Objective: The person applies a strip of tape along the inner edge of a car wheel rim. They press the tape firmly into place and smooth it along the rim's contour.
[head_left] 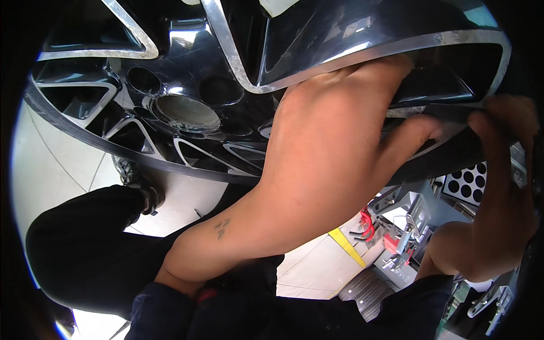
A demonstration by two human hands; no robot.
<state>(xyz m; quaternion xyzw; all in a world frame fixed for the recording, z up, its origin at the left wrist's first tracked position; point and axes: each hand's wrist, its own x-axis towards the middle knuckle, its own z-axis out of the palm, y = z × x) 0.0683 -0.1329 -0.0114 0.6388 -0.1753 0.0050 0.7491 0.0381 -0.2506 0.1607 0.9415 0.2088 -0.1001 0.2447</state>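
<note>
A car wheel [187,110] with black spokes edged in bare metal fills the upper part of the view, with its tyre [187,168] along the lower rim. My left hand [340,116] reaches across it. Its fingers hook over a spoke and disappear into the gap behind, while the thumb stretches toward the rim. At the right edge, my right hand [501,147] curls round the tyre's side, thumb on the near face; its fingertips are partly in shadow. Scuffs mark the metal edges of the spokes.
Beneath the wheel is a pale tiled floor [51,153] with a yellow strip [348,246]. My leg in black trousers [85,232] is bent at lower left. Metal equipment [416,212] with red parts and a board with black dots [467,186] stand at lower right.
</note>
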